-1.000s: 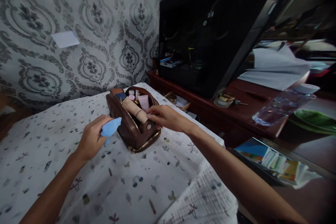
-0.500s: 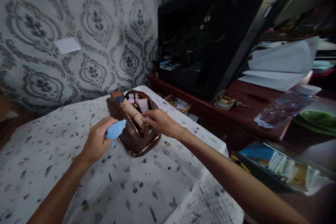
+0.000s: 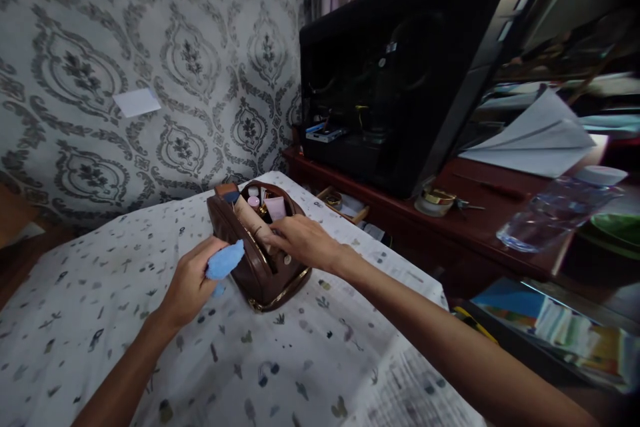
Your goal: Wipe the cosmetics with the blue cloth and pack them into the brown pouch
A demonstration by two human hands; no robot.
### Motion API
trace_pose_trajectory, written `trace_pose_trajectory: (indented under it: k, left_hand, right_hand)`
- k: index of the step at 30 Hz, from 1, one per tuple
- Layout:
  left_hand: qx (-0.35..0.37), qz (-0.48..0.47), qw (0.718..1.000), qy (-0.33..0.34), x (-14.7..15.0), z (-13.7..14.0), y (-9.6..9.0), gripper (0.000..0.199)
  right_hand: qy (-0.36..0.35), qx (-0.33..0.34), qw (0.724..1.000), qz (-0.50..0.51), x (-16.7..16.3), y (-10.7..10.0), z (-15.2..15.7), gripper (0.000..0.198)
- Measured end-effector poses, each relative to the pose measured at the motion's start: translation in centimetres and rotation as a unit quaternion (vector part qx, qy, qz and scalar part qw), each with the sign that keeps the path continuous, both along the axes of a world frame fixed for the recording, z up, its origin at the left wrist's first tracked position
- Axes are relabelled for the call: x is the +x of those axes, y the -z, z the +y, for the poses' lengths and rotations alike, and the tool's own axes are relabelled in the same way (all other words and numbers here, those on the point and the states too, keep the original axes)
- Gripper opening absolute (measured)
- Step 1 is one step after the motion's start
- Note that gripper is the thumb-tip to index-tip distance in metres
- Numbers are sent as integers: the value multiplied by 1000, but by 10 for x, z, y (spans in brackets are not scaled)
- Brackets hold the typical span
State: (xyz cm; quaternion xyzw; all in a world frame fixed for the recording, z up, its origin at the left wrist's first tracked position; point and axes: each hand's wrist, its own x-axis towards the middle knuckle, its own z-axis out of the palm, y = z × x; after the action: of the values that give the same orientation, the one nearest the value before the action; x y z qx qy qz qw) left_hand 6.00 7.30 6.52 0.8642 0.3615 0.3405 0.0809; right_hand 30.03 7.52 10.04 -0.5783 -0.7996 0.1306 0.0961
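On the patterned cloth stands a brown leather cosmetic bag [image 3: 277,288], unzipped at the top. Several small cosmetics show inside, among them a pale pink tube [image 3: 275,208] and a jar with a pink lid [image 3: 253,202]. A long beige tube [image 3: 246,215] lies slanted along the bag's near side. My right hand [image 3: 305,240] reaches into the opening, its fingers closed on the lower end of the beige tube and partly hiding it. My left hand [image 3: 193,283] grips a crumpled light blue cloth [image 3: 226,260] just left of the bag.
A white patterned tablecloth [image 3: 200,373] covers the surface under the bag. Along the right runs a dark red cabinet [image 3: 480,213] with a large black television [image 3: 370,80], papers [image 3: 535,140], a gold-lidded jar [image 3: 435,202] and a clear plastic bottle [image 3: 555,213]. A small drawer [image 3: 350,207] stands open.
The view has shifted slightly. My right hand has pushed a little deeper into the bag at the beige tube's lower end. My left hand still keeps the blue cloth.
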Motion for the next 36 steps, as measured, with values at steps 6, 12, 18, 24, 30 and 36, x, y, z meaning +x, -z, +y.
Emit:
trace_pose_trajectory:
  k: [6,12,18,24,30,36]
  left_hand:
    - [2,11,1000,-1,0,-2,0,21]
    - [55,22,998,-18,4,-2,-2,36]
    - [82,55,995,2,22,6,-6,45]
    - [61,32,998,7,30,13,0,44]
    - [70,86,994,-16,43,25,-4,42]
    - [62,171,976,-120,71,54,-19,46]
  right_hand:
    - [29,42,999,9,0,17,0,33]
    - [59,144,987,31,-2,31,-9,29]
    - [160,251,936,188,2,60,5,91]
    - [135,138,914,358,6,75,20,92]
    - [111,151,900,394,5,75,18,78]
    - [108,145,900,397,5,73,16,73]
